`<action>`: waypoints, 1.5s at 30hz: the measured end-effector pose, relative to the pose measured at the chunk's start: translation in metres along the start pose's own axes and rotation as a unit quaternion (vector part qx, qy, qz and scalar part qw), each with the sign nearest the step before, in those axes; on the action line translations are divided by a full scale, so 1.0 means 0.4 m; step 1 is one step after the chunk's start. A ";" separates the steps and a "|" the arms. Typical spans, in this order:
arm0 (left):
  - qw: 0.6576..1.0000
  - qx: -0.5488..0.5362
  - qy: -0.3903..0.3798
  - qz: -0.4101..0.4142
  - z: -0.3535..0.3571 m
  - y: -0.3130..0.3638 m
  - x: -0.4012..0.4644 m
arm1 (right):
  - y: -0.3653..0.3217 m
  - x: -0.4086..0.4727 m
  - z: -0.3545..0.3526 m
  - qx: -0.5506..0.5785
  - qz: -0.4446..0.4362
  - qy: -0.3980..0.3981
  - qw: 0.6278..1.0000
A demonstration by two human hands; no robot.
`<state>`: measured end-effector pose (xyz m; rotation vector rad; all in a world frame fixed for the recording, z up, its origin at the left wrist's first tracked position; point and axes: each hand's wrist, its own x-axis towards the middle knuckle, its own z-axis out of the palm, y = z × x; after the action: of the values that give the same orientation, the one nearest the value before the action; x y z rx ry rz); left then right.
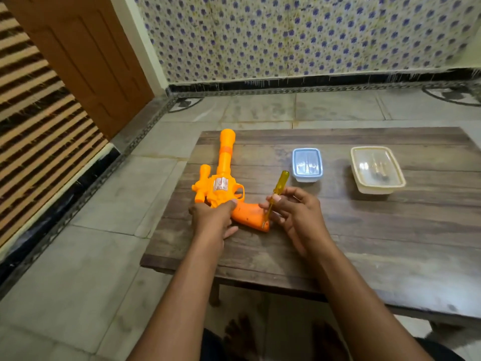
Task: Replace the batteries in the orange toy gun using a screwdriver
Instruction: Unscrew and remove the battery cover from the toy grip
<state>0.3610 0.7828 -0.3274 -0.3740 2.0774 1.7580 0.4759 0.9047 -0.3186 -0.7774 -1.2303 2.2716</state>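
Left hand (212, 217) on toy gun (221, 188)

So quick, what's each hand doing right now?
Left hand: gripping the orange toy gun.
Right hand: fingers pinching the yellow screwdriver, tip at the gun's grip.

screwdriver (276, 196) tip on toy gun (221, 183) indistinct.

A dark wooden table (364, 230) carries a blue lidded container (307, 164) and, well apart to its right, a cream lidded container (377, 170). Stone floor tiles (78, 269) lie below.
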 end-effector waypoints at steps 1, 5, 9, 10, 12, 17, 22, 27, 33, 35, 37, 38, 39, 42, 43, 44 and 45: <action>1.000 -0.001 -0.006 0.007 0.003 -0.001 0.003 | 0.002 0.005 0.005 0.009 0.002 0.005 1.000; 1.000 -0.013 -0.001 0.022 0.012 -0.003 0.011 | 0.001 0.008 0.026 -0.005 0.006 0.018 1.000; 0.997 -0.062 0.015 0.043 0.024 -0.011 0.009 | -0.002 -0.001 0.029 0.017 0.029 0.000 0.999; 0.995 -0.081 0.016 0.051 0.030 -0.013 0.003 | -0.003 -0.006 0.030 0.022 0.036 -0.014 0.999; 0.990 -0.134 0.000 0.050 0.040 -0.019 -0.015 | -0.007 -0.011 0.033 0.041 0.038 -0.032 0.998; 0.982 -0.182 -0.060 0.009 0.046 -0.036 -0.016 | -0.043 0.008 0.022 -0.013 -0.092 -0.047 0.995; 0.978 -0.194 -0.081 -0.012 0.045 -0.035 -0.033 | -0.037 0.020 0.009 -0.133 -0.144 -0.038 0.980; 0.982 -0.170 -0.073 0.022 0.055 -0.044 -0.035 | -0.036 0.031 0.006 -0.085 -0.119 -0.046 0.988; 0.982 -0.173 -0.075 0.028 0.057 -0.046 -0.040 | -0.035 0.022 0.010 -0.143 -0.149 -0.064 0.976; 0.981 -0.177 -0.074 0.028 0.059 -0.044 -0.043 | -0.033 0.019 0.013 -0.219 -0.211 -0.078 0.949; 0.981 -0.176 -0.075 0.031 0.060 -0.040 -0.049 | -0.029 0.013 0.021 -0.300 -0.275 -0.094 0.909; 0.982 -0.174 -0.072 0.032 0.061 -0.037 -0.051 | -0.028 0.009 0.025 -0.328 -0.303 -0.105 0.889; 0.982 -0.174 -0.072 0.032 0.061 -0.036 -0.054 | -0.027 0.005 0.029 -0.347 -0.327 -0.119 0.871; 0.980 -0.183 -0.078 0.026 0.057 -0.032 -0.062 | -0.031 -0.007 0.041 -0.371 -0.370 -0.146 0.839; 0.979 -0.188 -0.081 0.021 0.056 -0.032 -0.063 | -0.035 -0.008 0.045 -0.376 -0.375 -0.153 0.833; 0.977 -0.193 -0.085 0.017 0.055 -0.033 -0.063 | -0.037 -0.008 0.049 -0.385 -0.381 -0.160 0.825; 0.976 -0.197 -0.089 0.013 0.054 -0.034 -0.063 | -0.038 -0.008 0.052 -0.397 -0.389 -0.167 0.815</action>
<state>0.3918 0.8003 -0.3306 -0.2843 1.6149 2.1352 0.4663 0.8976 -0.2953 -0.0175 -2.2010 1.1968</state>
